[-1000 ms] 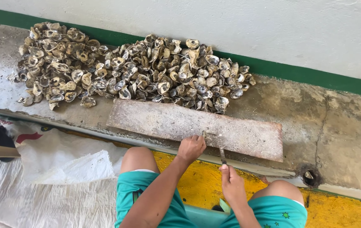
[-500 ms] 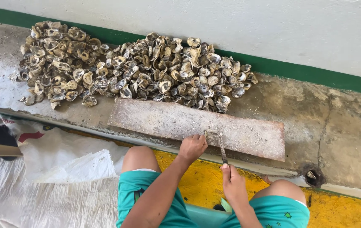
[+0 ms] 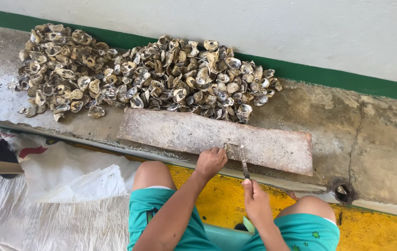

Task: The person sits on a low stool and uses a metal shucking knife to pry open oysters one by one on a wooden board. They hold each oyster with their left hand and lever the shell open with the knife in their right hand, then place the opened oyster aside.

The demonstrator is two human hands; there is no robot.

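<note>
My left hand [image 3: 211, 161] presses a small grey oyster shell [image 3: 232, 149] onto the near edge of a worn flat board [image 3: 184, 132]. My right hand [image 3: 254, 200] grips the handle of a thin knife [image 3: 244, 166], whose blade reaches up to the shell. A large heap of oyster shells [image 3: 147, 76] lies on the concrete ledge behind the board, against the wall. My knees in teal shorts [image 3: 321, 232] sit below the board.
White woven sacks [image 3: 54, 195] lie at the left by my leg. A yellow-painted floor strip [image 3: 379, 227] runs under my knees. A small drain hole [image 3: 343, 191] sits at the ledge's right. The white wall has a green base stripe [image 3: 347, 81].
The view has shifted slightly. Both hands stay at the board's near edge, with the knife still at the shell.
</note>
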